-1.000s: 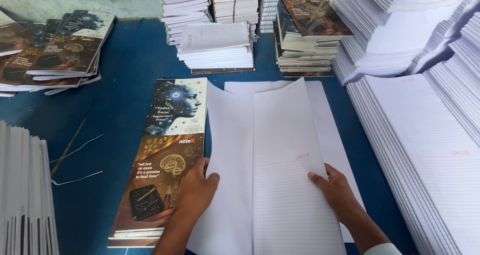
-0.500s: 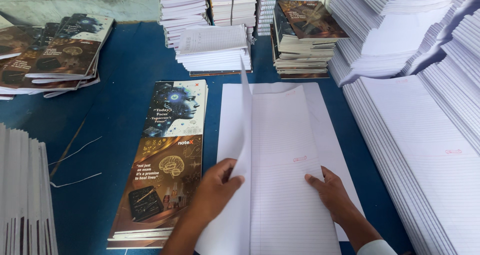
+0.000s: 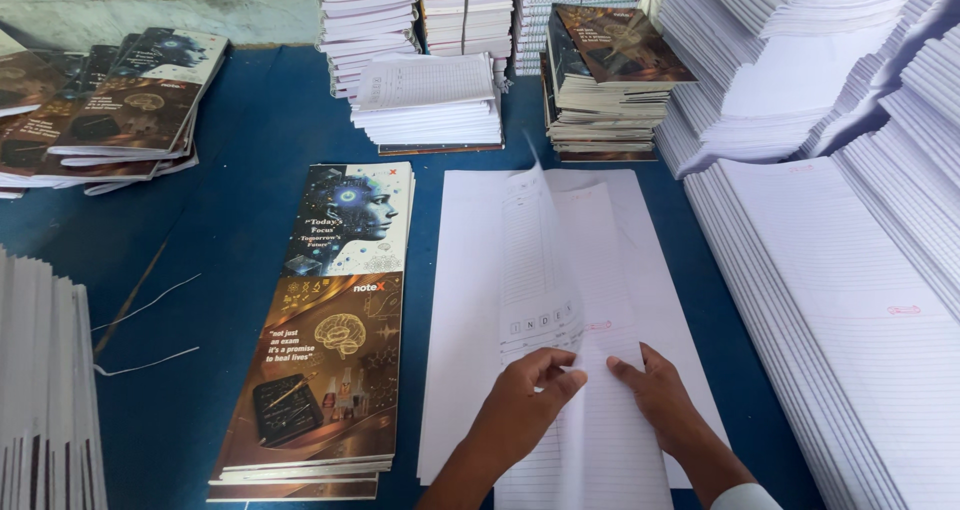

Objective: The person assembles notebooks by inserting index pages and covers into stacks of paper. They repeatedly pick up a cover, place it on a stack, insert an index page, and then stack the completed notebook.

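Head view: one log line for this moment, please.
left hand: lifting ruled sheet | right hand: flat on paper stack | cover stack: left of paper, untouched | blue table

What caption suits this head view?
Left hand and right hand fold white ruled paper sheets beside stacked printed notebook covers.

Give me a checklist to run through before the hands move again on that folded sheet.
1. Left hand on the ruled sheet: ok, fingers pinch its edge.
2. Right hand pressing the sheet flat: ok.
3. Sheet fully folded: not ok, its top corner stands up.
4. Blank sheet beneath lies flat: ok.
5. Cover stack apart from the sheets: ok, blue table shows between.
6. Number of sheets pinched: cannot tell.
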